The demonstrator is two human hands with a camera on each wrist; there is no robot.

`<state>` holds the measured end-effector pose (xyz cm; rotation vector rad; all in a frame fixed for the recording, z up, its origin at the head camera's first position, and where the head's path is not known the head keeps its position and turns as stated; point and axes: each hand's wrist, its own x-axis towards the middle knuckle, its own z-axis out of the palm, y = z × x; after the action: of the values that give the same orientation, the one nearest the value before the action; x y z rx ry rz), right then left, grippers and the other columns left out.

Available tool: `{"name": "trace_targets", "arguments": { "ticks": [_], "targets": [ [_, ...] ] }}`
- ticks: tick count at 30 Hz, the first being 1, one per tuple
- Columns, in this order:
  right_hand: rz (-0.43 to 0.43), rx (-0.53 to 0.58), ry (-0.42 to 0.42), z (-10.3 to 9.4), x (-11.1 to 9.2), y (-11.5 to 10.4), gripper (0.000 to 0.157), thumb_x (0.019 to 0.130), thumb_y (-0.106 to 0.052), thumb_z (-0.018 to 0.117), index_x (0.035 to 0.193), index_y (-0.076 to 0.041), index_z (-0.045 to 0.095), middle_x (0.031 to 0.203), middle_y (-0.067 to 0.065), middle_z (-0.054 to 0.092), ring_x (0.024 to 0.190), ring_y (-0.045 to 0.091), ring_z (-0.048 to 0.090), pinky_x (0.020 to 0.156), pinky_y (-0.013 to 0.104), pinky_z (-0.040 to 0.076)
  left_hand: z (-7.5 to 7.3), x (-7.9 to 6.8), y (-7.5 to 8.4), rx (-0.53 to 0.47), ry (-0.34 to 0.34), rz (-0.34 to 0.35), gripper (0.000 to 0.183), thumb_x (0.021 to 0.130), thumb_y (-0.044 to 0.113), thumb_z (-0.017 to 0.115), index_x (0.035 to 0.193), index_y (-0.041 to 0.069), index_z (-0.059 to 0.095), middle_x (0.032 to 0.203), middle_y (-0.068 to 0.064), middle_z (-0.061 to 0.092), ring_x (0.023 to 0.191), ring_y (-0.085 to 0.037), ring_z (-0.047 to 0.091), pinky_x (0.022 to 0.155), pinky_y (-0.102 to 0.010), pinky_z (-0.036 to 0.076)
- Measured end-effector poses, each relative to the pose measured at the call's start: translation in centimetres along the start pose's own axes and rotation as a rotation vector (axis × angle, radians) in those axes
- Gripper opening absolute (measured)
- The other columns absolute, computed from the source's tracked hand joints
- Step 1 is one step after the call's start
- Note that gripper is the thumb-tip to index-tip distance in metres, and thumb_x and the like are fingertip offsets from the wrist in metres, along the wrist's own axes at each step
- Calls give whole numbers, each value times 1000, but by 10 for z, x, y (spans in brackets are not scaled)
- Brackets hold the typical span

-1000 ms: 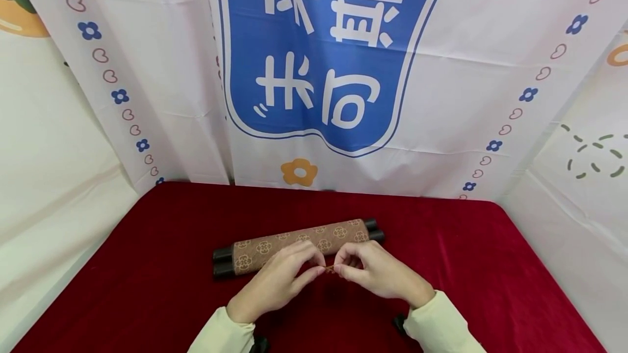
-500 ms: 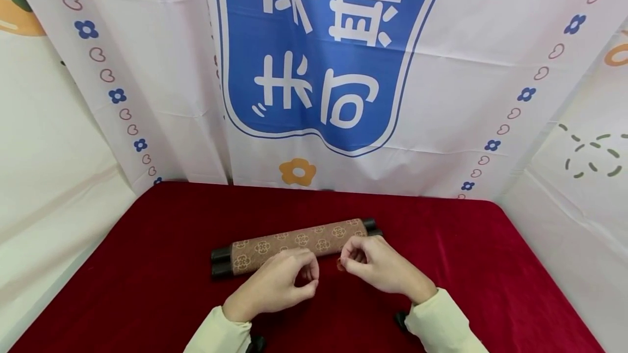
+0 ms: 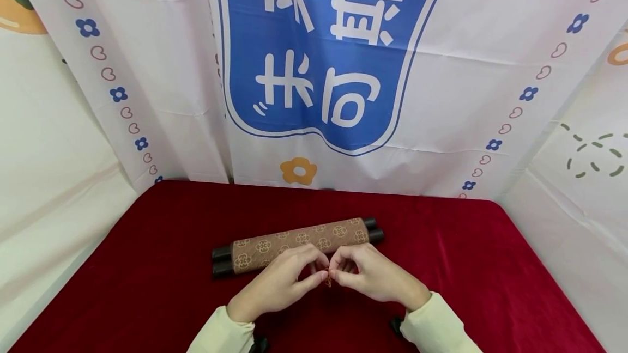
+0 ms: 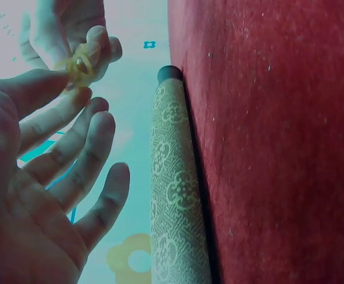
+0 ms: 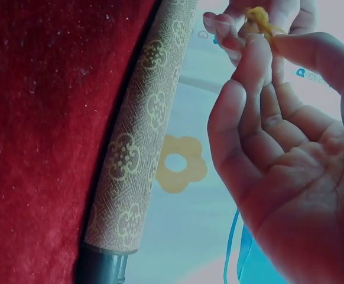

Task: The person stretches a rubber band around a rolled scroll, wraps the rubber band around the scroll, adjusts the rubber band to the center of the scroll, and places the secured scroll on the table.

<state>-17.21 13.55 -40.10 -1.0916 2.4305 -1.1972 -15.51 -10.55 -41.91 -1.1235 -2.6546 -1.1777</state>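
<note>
Between my two hands is a small tangle of thin yellow-orange string (image 3: pixel 328 282), its loops bunched together (image 4: pixel 80 66). My left hand (image 3: pixel 277 283) pinches it at one side with thumb and forefinger, the other fingers spread loosely. On the opposite side, my right hand (image 3: pixel 378 274) pinches the string (image 5: pixel 258 19) between thumb and forefinger. The hands nearly meet at their fingertips, just in front of a rolled scroll (image 3: pixel 294 244). This scroll has a brown flower-patterned cover (image 5: pixel 125 155) and two rods with black ends; the hands hide part of its near side.
A dark red velvet cloth (image 3: pixel 441 249) covers the table under the scroll. Behind it hangs a white curtain (image 3: pixel 441 108) with a blue panel (image 3: pixel 314 108) and flower prints. White cloth walls (image 3: pixel 54 178) stand at both sides.
Half a second ago the hands were apart, with the string at the right hand only. They have since come together again, and the left fingers are back on the string. The scroll stays put.
</note>
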Motion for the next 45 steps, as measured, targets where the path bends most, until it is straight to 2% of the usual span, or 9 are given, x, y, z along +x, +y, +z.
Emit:
{"name": "trace_targets", "arguments": {
  "ticks": [3, 6, 15, 20, 26, 32, 37, 42, 45],
  "targets": [
    [-11, -13, 1, 1, 0, 0, 7, 102, -11, 68, 97, -15, 73, 88, -5, 73, 79, -3, 62, 74, 22, 58, 1, 1, 0, 11, -4, 16, 4, 104, 19, 69, 106, 20, 72, 97, 12, 69, 84, 4, 59, 77, -25, 57],
    [17, -38, 16, 0, 0, 2, 9, 101, -9, 68, 95, -16, 72, 85, -8, 71, 78, -2, 62, 74, 22, 58, 0, 1, -1, 36, -3, 15, 4, 103, 18, 70, 101, 21, 72, 92, 14, 68, 83, 5, 59, 76, -26, 57],
    [164, -133, 127, -19, -7, 17, 11, 90, -5, 64, 87, -14, 69, 78, -6, 65, 69, 2, 58, 65, 22, 53, -13, -3, -8, 119, 38, -27, 9, 101, 12, 70, 97, 20, 68, 87, 15, 64, 79, 4, 57, 72, -22, 55],
    [214, -153, 121, -25, -9, 22, 12, 89, -5, 63, 85, -15, 68, 74, -7, 63, 65, 3, 55, 62, 21, 50, -20, -6, -9, 133, 50, -52, 12, 101, 10, 69, 95, 20, 67, 87, 14, 64, 80, 4, 59, 73, -25, 57],
    [153, -102, 70, -18, -6, 18, 7, 98, -14, 68, 94, -16, 73, 85, -9, 69, 77, 2, 63, 72, 22, 56, -14, -2, -5, 71, 43, -39, 11, 102, 12, 69, 96, 22, 67, 88, 15, 65, 79, 4, 59, 73, -27, 58],
    [96, -71, 72, -7, -1, 9, 3, 101, -21, 72, 101, -18, 75, 88, -11, 72, 79, 1, 66, 75, 24, 59, -9, -1, -3, 54, 53, -34, 12, 100, 12, 70, 96, 23, 67, 87, 15, 64, 76, 5, 58, 69, -27, 57],
    [32, -51, 61, 4, 3, 4, 9, 101, -22, 74, 107, -16, 75, 93, -9, 73, 82, -1, 66, 78, 23, 59, -6, 1, -1, 31, 42, -19, 7, 102, 14, 69, 99, 21, 69, 87, 14, 66, 76, 5, 58, 69, -25, 57],
    [-13, -52, 57, 10, 4, 2, 4, 101, -20, 73, 103, -16, 75, 90, -7, 74, 80, -3, 64, 75, 22, 58, -4, 2, 2, 11, 34, 0, 6, 103, 14, 68, 103, 19, 69, 91, 11, 70, 78, 5, 58, 70, -26, 57],
    [-28, -70, 62, 10, 3, 2, 4, 101, -15, 72, 98, -15, 74, 86, -6, 73, 77, -4, 61, 72, 21, 57, -5, 2, 2, 28, 31, -2, 8, 101, 10, 70, 101, 18, 68, 88, 11, 68, 75, 4, 57, 68, -23, 55]
  ]
}}
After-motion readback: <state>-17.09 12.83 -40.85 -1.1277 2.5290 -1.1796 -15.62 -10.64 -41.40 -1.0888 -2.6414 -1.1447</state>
